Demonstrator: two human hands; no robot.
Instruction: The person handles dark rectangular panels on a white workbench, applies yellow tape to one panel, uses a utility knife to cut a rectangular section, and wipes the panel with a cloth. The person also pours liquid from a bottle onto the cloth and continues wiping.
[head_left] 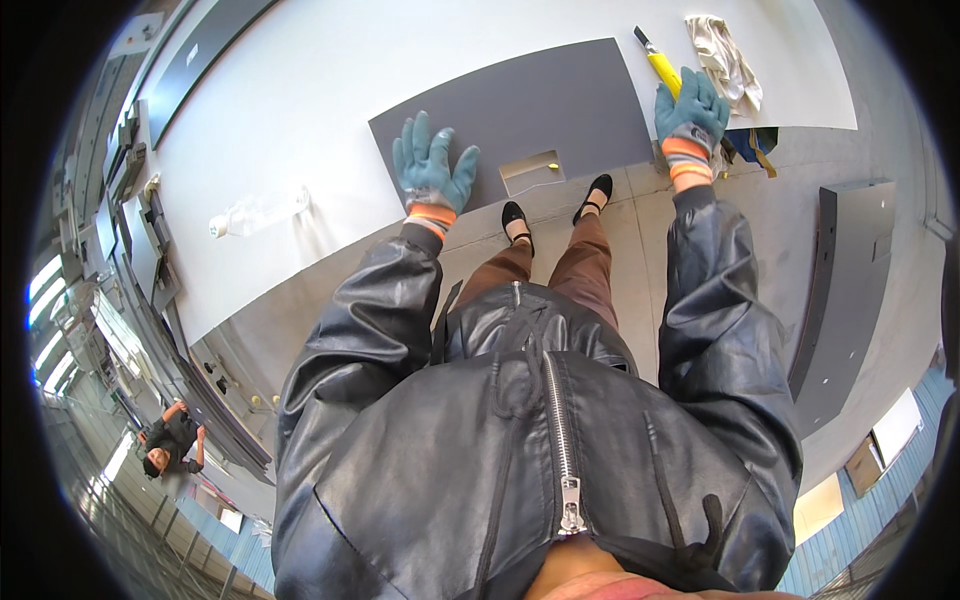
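Observation:
A dark grey panel (pixel 530 100) lies flat on the white table (pixel 330 100), with a rectangular cutout near its close edge. My left hand (pixel 432 165), in a blue-green glove with an orange cuff, is open with fingers spread over the panel's left end. Past the panel's right end, my right hand (pixel 692 112), gloved alike, has its fingers stretched out and apart. Right beyond it is a yellow utility knife (pixel 662 70) with a dark tip. The knife's lower end disappears behind the right hand's fingers; whether they touch is unclear.
A crumpled cream cloth (pixel 722 62) lies at the table's far right. Toward the left edge lies a clear plastic bottle (pixel 260 213). Another long grey panel (pixel 845 300) stands on the floor to my right. Stacked panels (pixel 145 250) and a person (pixel 172 440) are farther left.

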